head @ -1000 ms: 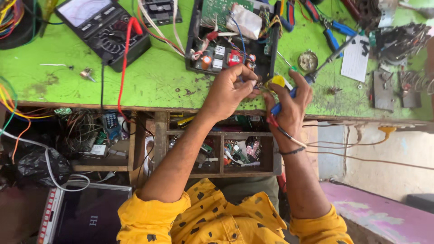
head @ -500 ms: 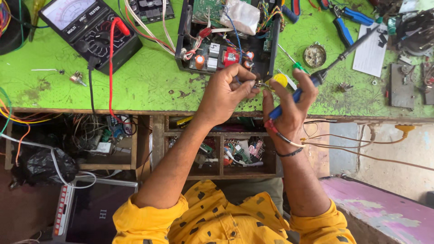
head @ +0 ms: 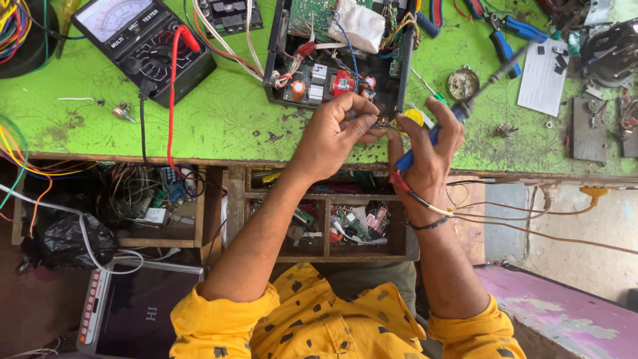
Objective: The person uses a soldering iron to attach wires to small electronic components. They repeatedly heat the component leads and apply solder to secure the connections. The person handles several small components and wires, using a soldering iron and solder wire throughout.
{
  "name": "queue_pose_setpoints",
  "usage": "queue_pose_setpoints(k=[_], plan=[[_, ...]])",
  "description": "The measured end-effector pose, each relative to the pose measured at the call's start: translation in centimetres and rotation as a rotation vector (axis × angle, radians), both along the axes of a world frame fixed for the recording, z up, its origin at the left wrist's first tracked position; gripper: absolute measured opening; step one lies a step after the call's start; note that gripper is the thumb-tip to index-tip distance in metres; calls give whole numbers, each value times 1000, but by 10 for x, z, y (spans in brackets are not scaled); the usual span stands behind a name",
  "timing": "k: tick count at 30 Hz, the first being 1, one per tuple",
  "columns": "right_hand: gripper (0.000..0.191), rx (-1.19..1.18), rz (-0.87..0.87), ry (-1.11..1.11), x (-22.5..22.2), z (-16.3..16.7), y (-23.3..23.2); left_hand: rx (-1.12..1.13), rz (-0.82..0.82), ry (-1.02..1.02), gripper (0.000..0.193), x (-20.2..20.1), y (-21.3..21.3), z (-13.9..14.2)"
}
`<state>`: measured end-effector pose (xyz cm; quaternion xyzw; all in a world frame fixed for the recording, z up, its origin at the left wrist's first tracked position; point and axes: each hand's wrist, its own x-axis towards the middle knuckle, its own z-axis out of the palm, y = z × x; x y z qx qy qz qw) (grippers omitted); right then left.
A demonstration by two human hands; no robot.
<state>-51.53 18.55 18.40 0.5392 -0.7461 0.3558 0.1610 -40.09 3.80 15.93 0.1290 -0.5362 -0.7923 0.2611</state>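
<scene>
Compared with a moment ago, both hands stay at the tabletop's near edge: left hand [head: 332,129] pinches, apparently, a small part against the open black chassis [head: 332,63], right hand [head: 428,149] remains closed around the soldering iron [head: 465,100].

Tiny part pinched between both hands [head: 382,126], too small to identify

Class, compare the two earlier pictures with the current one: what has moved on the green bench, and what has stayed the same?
Little changed. The view drifted, so the multimeter shows more fully. Both hands stay at the open device's near edge: left hand still pinching a small part, right hand still gripping the blue-handled soldering iron. Nothing was picked up or released.
</scene>
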Motion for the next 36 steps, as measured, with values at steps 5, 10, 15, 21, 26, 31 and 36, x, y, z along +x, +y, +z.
queue_pose_setpoints(k=[5, 10, 15, 21, 26, 31, 36], plan=[[20, 61, -81, 59, 2, -1, 3, -8, -20, 19, 13, 2, -4, 0], [17, 55, -86, 41, 4, 1, -3, -5, -18, 12, 12, 3, -4, 1], [15, 49, -117, 14, 10, 0, -8, 2, -20, 36, 10, 4, -4, -2], [13, 53, -117, 12, 11, -2, -8, 30, -32, 79, 10, 2, -5, -9], [14, 40, -116, 4, 11, 0, -6, 45, -27, 61, 11, 2, -4, -8], [15, 37, -122, -29, 10, -2, -6, 62, -15, 23, 10, 2, -4, -2], [17, -67, -67, -130, 13, 1, -4, 105, -2, 40, 23, 1, -3, 4]])
